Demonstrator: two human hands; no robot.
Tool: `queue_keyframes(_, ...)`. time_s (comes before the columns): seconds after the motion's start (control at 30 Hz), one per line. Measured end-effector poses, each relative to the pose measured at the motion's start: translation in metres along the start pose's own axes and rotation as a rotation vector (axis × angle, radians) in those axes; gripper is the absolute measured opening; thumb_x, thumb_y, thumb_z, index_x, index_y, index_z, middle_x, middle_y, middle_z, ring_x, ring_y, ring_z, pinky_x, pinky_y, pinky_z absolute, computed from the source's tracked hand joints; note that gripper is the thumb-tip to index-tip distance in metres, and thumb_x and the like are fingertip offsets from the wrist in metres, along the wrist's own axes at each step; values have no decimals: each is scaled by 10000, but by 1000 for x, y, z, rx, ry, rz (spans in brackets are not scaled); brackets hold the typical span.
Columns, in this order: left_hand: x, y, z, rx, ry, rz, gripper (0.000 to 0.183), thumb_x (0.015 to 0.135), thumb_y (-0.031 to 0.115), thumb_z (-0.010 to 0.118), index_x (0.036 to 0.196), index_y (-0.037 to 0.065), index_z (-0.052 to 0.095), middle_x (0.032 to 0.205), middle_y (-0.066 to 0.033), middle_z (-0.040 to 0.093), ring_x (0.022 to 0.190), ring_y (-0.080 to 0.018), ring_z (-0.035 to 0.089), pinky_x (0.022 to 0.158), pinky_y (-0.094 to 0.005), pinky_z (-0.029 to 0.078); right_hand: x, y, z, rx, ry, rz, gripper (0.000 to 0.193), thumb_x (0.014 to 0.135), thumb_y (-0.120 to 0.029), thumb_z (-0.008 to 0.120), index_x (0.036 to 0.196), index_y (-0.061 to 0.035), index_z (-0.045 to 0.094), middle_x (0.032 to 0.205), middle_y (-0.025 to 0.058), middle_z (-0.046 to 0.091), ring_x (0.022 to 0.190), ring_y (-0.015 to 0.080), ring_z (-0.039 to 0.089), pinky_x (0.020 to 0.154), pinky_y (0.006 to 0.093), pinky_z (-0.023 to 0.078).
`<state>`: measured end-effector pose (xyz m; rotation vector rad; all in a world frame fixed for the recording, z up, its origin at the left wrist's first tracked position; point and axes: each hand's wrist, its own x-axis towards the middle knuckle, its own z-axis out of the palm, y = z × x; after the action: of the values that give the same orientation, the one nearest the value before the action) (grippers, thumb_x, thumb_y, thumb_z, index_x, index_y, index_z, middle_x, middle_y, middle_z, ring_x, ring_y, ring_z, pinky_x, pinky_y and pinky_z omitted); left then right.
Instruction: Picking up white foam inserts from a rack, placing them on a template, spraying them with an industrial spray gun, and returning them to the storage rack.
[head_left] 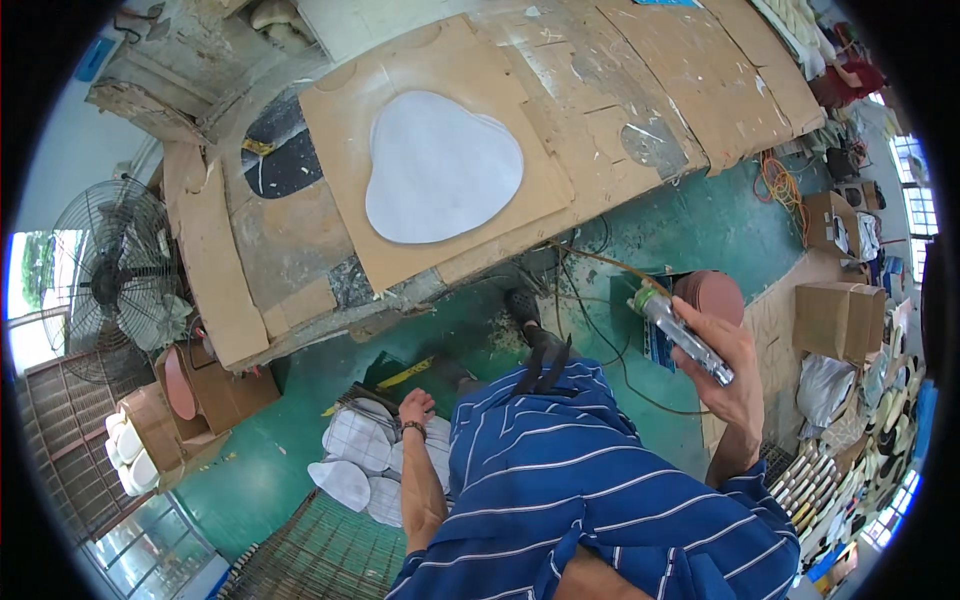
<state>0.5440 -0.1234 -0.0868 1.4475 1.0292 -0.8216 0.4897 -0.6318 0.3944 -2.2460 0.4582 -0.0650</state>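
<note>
My right hand (728,365), at the right of my body, is closed around a silver spray gun (688,338) with a green fitting at its far end. A thin brown hose (610,258) runs from there toward the table edge. My left hand (417,407) hangs low, fingers apart and holding nothing, near several white insole-like pieces (358,437) on a wire rack (310,550). On the table ahead, a stack of large rounded white sheets (445,167) lies on a brown cardboard sheet (335,120).
The cardboard-covered worktable (640,90) spans the front. A floor fan (108,285) stands at the left, above a carton (215,395) of pads. Brown round pads (710,296) sit beyond my right hand. Dark hoses (620,365) trail over the green floor. Cartons (838,320) line the right.
</note>
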Motion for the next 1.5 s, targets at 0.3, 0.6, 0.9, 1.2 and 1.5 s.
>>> queue_keyframes(0.3,-4,-18,-3,0,67,-24,304,880,104,662,1181,143,671,923,-79,717,725,-213,689,579,-397,530,37,-24,31,112,-229,-209,719,661,129,665,1367,8,602,978,205,686,833,365,661,750,348,516)
queue_keyframes(0.6,-5,-62,-25,33,98,-83,268,938,224,585,1182,156,675,1026,-92,719,890,-266,706,717,-497,542,84,-28,45,65,-41,-299,683,712,128,701,1373,-6,596,992,191,683,834,344,668,739,351,519)
queue_keyframes(0.9,-13,-47,-16,54,88,-92,276,954,228,549,1188,152,675,1016,-81,723,913,-265,710,752,-508,551,80,-24,41,-33,102,-163,509,827,52,711,1327,6,631,1026,162,707,884,267,689,809,316,520)
queue_keyframes(1.2,4,-19,-8,67,83,-19,231,951,148,602,1171,160,671,962,-82,723,777,-234,705,633,-421,549,58,-21,38,11,-40,-178,635,779,89,702,1394,-1,573,1056,188,675,898,325,674,798,341,518)
queue_keyframes(1.5,5,-22,-5,31,-12,10,319,937,175,638,1254,142,640,982,-102,716,757,-244,694,595,-394,533,43,-24,40,152,-99,-231,694,725,138,684,1397,-2,580,1022,186,684,883,302,679,801,323,519)
